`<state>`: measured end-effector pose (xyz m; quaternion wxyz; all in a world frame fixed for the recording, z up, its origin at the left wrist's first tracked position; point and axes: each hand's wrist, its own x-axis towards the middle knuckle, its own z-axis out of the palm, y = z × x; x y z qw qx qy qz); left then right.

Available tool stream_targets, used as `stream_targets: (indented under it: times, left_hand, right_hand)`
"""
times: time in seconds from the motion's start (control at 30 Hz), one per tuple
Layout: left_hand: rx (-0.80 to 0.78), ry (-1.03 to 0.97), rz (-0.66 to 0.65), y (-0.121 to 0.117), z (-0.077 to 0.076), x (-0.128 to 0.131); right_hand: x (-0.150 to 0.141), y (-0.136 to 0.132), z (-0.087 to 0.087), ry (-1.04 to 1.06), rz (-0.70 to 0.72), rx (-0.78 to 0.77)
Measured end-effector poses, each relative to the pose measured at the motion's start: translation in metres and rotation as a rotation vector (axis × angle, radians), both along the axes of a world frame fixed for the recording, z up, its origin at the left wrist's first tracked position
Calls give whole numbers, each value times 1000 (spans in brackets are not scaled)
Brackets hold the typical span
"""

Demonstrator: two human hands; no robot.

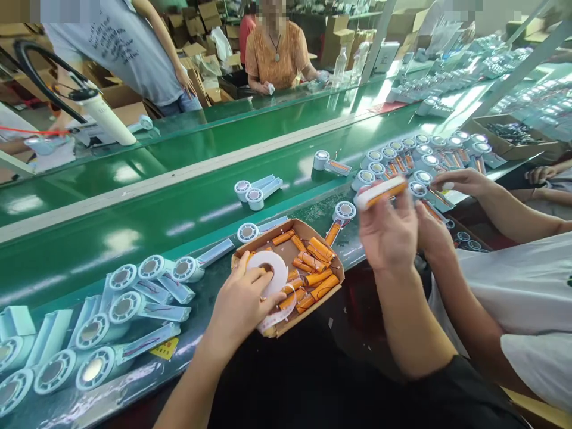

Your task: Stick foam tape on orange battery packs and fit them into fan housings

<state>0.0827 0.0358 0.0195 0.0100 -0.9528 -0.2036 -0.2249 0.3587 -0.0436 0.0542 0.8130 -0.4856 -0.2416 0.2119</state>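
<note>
My left hand (243,298) grips a roll of white tape (277,266) lying in a shallow cardboard box (336,280). Its fingers bend over the ring toward the hole, and a loose strip curls below my thumb. Around the roll are several orange battery cells (318,278) with thin wires. Raised to the right of the box, my right hand (393,232) is closed around a long white and orange piece (382,192), blurred by motion. Just behind the box, a pale blue fan body (345,211) lies with an orange cell in its handle.
Several pale blue fan bodies (125,307) crowd the ledge at left, and more (393,156) lie at right. A green conveyor belt (179,196) runs behind. A co-worker's hands (465,182) work close at my right. Two people stand across the belt.
</note>
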Motion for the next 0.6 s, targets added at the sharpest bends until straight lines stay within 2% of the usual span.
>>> stream_targets:
  times: [0.1,0.17,0.2,0.27,0.37,0.43,0.5,0.53,0.6]
  left_hand:
    - [-120,127,-185,28,18,1]
    - [-291,202,-274,47,32,12]
    - [-381,245,-292,58,38,23]
    - [-453,337,-213,86,47,50]
    - [-291,355,2,134,48,100]
    - [-116,404,120,159,44,132]
    - [73,573,228,177,38,157]
    - [126,631,252,185,35,167]
    - [180,704,211,199,28,178]
  right_hand:
    - [-10,-12,-18,134,263,-65]
    - [-20,-20,-34,188,369,-59]
    - [-23,-22,-41,190,400,-58]
    - [-24,-26,-49,171,447,-77]
    - [-22,-26,-51,161,519,-95]
    - [-23,-22,-50,195,542,-19]
    - [-22,-16,-52,223,559,94]
    - [-21,-12,-55,230,577,130]
    - [-16,-4,-63,232,628,142]
